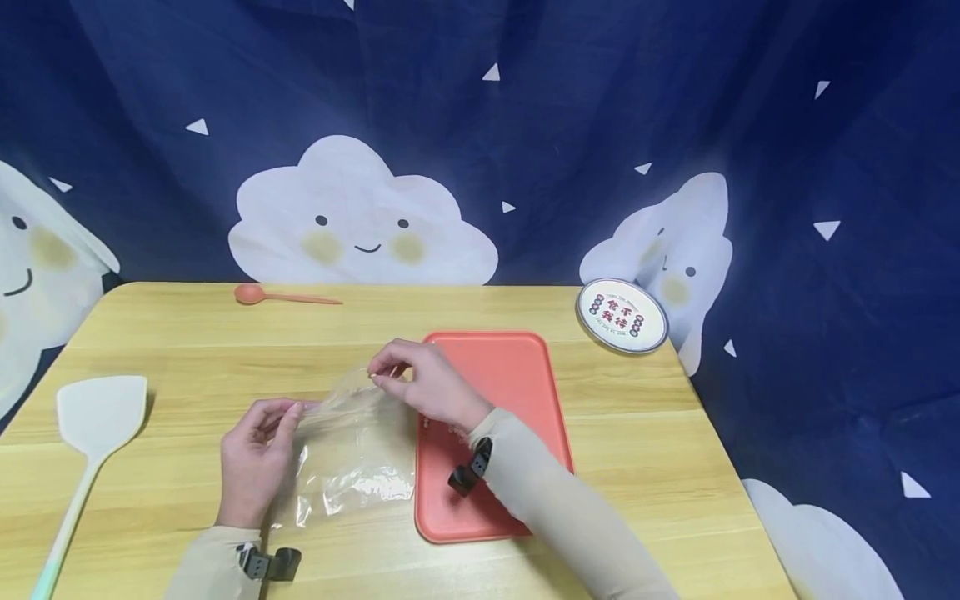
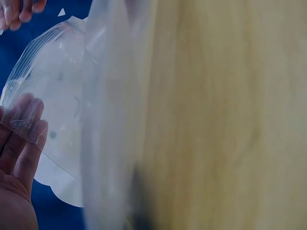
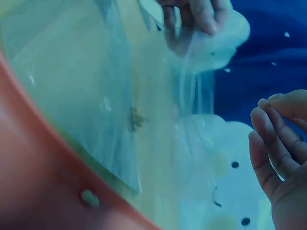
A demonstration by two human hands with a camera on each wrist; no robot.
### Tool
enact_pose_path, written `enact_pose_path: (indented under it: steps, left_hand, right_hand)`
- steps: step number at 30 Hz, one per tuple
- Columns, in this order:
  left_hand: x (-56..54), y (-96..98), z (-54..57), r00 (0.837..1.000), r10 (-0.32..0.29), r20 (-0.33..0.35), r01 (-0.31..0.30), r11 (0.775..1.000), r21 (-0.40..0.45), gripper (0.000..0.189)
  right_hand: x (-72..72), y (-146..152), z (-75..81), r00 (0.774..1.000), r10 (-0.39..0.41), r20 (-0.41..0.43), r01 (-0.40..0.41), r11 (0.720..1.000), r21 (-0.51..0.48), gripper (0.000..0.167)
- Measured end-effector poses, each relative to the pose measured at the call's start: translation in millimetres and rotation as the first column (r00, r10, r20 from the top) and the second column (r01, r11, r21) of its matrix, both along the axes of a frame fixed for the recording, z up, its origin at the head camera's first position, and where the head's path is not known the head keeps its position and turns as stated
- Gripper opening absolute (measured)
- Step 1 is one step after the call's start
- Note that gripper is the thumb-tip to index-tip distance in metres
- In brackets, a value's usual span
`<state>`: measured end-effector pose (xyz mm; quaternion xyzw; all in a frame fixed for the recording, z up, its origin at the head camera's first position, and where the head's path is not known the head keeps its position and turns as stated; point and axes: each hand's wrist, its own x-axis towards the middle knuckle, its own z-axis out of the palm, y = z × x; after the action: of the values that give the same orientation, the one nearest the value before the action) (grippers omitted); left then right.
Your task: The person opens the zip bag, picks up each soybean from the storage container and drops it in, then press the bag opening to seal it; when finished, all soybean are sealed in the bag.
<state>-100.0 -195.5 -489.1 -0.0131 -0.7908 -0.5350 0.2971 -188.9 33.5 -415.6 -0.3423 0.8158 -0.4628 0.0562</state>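
My left hand (image 1: pixel 257 450) grips the left side of a clear zip bag (image 1: pixel 360 467) near its mouth, with the plastic film over its fingers in the left wrist view. Above the mouth is my right hand (image 1: pixel 431 383), thumb and fingertips drawn together, a tiny pale spot between them like a small bean-like piece. A cluster of small pale pieces (image 3: pixel 138 119) shows through the film in the right wrist view. Under my right forearm lies a coral-red tray (image 1: pixel 517 367), with a few loose pale pieces (image 3: pixel 89 197) on it.
A coral spoon (image 1: pixel 250 293) lies at the table's back edge. To the left is a white spatula (image 1: pixel 102 412) with a pale green handle. An oval plate (image 1: pixel 622 315) with printed characters sits at the back right corner. Behind the table hangs a blue cloud-patterned cloth (image 1: pixel 540 142).
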Motion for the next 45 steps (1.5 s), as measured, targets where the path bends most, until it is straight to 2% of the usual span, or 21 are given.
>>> enact_pose_path:
  steps: [3, 6, 8, 12, 15, 23, 31, 38, 45]
  left_hand:
    - [0.7, -0.2, -0.1, 1.000, 0.005, 0.003, -0.005, 1.000, -0.004, 0.012]
    - [1.2, -0.4, 0.4, 1.000, 0.000, -0.003, 0.000, 1.000, -0.009, 0.011]
    - [1.4, -0.2, 1.3, 1.000, -0.004, -0.004, 0.003, 1.000, -0.013, 0.011]
    - [1.8, 0.3, 3.3, 1.000, 0.001, 0.011, -0.001, 1.000, -0.015, 0.010]
    - [2.1, 0.1, 3.8, 1.000, 0.009, 0.018, -0.008, 1.000, -0.010, 0.010]
    - [2.5, -0.8, 2.7, 1.000, 0.009, 0.004, -0.009, 1.000, -0.009, 0.011]
    - [1.2, -1.4, 4.0, 1.000, 0.004, -0.004, -0.004, 1.000, -0.022, 0.009]
    - [2.9, -2.3, 4.2, 1.000, -0.005, 0.007, 0.005, 0.999, -0.037, 0.006]
    - [1.7, -2.6, 0.4, 1.000, 0.001, 0.005, -0.001, 0.999, -0.032, 0.008]
  right_hand:
    - [-1.0, -13, -3.0, 0.997, 0.042, -0.057, -0.038, 0.997, 0.068, 0.009]
    - [-1.7, -22, -7.9, 0.995, 0.053, -0.086, -0.040, 0.989, 0.141, 0.009]
    - [-2.0, -25, -11.1, 0.995, 0.052, -0.089, -0.035, 0.982, 0.185, 0.010]
    - [-2.3, -23, -14.3, 0.997, 0.049, -0.057, -0.036, 0.977, 0.211, 0.012]
    - [-2.3, -17, -12.9, 0.998, 0.038, -0.042, -0.029, 0.980, 0.199, 0.015]
    - [-2.1, 14, 3.5, 0.997, 0.014, -0.082, 0.003, 0.980, 0.198, 0.020]
    - [-0.6, 55, 10.1, 0.996, -0.025, -0.084, 0.042, 0.977, 0.210, 0.012]
    - [6.4, 83, -5.6, 0.997, 0.019, -0.069, 0.002, 0.954, 0.299, 0.013]
    - [11.6, 98, -26.0, 0.997, 0.066, -0.036, -0.044, 0.905, 0.423, 0.014]
